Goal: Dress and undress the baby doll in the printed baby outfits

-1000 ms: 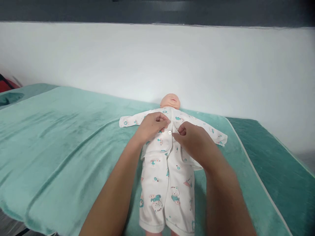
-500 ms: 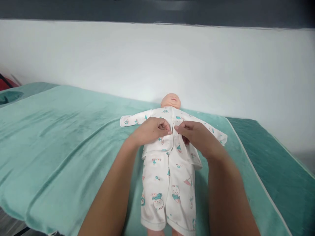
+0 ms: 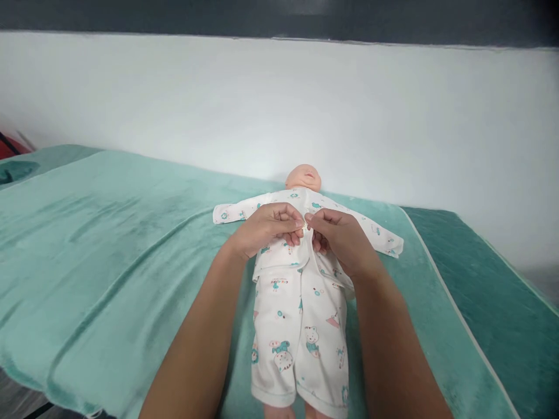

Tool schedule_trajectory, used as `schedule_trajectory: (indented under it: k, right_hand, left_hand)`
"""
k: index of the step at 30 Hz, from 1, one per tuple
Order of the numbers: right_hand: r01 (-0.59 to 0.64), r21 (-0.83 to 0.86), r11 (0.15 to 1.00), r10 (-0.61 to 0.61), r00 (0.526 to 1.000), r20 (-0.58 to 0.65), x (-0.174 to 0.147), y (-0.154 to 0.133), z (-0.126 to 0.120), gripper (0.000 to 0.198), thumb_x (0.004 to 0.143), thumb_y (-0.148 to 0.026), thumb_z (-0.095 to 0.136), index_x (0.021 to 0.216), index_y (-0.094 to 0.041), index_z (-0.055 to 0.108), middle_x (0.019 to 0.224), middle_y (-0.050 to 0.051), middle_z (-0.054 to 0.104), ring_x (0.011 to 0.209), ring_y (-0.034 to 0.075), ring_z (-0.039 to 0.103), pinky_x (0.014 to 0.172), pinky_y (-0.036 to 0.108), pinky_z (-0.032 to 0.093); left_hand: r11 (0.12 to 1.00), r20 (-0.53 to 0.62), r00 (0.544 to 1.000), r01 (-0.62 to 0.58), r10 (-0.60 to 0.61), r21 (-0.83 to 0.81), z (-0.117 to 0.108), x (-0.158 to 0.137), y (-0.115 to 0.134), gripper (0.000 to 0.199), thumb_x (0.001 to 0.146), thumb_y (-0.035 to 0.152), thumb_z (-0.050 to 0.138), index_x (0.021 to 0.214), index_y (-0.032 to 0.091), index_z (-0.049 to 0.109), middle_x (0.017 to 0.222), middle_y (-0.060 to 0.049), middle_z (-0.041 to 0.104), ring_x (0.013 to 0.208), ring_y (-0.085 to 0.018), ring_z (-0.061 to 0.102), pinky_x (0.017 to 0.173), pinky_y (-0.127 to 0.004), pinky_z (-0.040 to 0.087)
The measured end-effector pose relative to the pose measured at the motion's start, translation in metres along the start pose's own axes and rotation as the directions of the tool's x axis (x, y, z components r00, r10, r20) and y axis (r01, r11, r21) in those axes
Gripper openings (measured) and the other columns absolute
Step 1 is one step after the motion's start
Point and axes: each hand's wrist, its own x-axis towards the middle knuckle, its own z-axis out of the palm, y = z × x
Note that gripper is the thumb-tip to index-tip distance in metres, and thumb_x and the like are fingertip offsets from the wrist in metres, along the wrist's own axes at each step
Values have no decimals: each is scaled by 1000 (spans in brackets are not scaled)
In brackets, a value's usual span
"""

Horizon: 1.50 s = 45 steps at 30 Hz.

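Note:
A baby doll [image 3: 303, 176] lies on its back, head toward the wall and arms spread wide. It wears a white printed long-sleeved shirt [image 3: 279, 256] and matching printed trousers [image 3: 279, 326]. Over the doll's chest, my left hand [image 3: 276, 226] pinches one front edge of the shirt between thumb and fingers. Close against it, my right hand [image 3: 332, 230] pinches the other front edge. The fingertips of both hands almost meet at the middle opening. Any fastener between them is too small to make out. Below my hands the shirt front hangs slightly apart.
A light green plush blanket [image 3: 122, 244] covers the bed under the doll, with folds on the left. Darker green bedding [image 3: 489, 291] shows on the right. A white wall [image 3: 262, 105] rises directly behind the doll's head. Something red [image 3: 11, 145] is at the far left.
My right hand has moved left and slightly up, bringing its shirt edge against my left hand. The left hand has shifted up a little. The gap between the fingertips has narrowed.

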Motion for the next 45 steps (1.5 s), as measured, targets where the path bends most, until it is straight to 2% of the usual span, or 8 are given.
schedule_trajectory:
  k: [5,9,16,19,26,30,39,45]
  right_hand:
    - [-24,31,999,25,999,-42,1,0,4,40,78,-53,70,63,-18,57,57,1,64,46,9,53,44,21,40]
    - [-27,43,999,29,997,-68,2,1,6,40,78,-53,69,63,-19,54,57,1,65,44,9,53,41,21,38]
    - [-26,47,999,30,995,-91,2,0,5,38,80,-51,68,64,-19,53,58,1,65,44,9,54,40,20,39]
    - [-19,43,999,23,996,-86,2,0,4,37,81,-49,68,65,-19,54,57,1,65,44,10,56,41,19,40]
    - [2,-9,1000,-3,995,-99,3,2,5,35,83,-47,65,65,-19,52,56,1,65,44,11,56,40,20,41]
    - [-7,-35,999,3,995,-95,2,0,6,35,85,-45,63,65,-20,51,56,1,65,45,10,57,41,19,42]
    - [-19,-59,998,14,995,-95,2,-1,6,34,86,-44,63,65,-20,51,57,0,64,44,10,56,41,19,42]
    - [-8,-98,995,-2,995,-102,2,0,7,34,86,-44,61,65,-19,52,56,-1,63,44,10,56,41,19,42]
  left_hand:
    - [1000,-2,1000,0,0,22,5,-1,1,13,77,24,70,78,15,60,65,-1,62,56,-10,57,56,-24,48]
    - [999,8,1000,5,-5,52,6,0,0,12,78,23,69,77,16,60,65,-1,63,55,-9,58,56,-24,49]
    - [985,-29,1000,9,-4,173,6,-3,5,22,78,35,73,72,14,66,68,-4,66,61,-13,64,60,-27,53]
    - [974,-42,999,19,-9,226,6,-4,6,23,77,37,73,76,15,69,74,-5,69,64,-13,64,63,-27,53]
    - [963,-61,998,40,-25,266,7,-3,3,7,75,18,65,82,15,66,75,-3,69,63,-12,64,63,-27,54]
    - [957,-74,997,56,-36,284,8,-3,6,12,72,11,59,82,15,66,71,0,66,61,-11,64,62,-24,53]
    - [933,-87,995,81,-53,351,7,-5,7,16,72,11,57,82,16,67,64,3,65,61,-9,63,61,-20,49]
    - [972,-76,997,51,-35,228,7,-3,4,20,68,6,56,84,16,62,64,3,63,57,-9,60,60,-22,52]
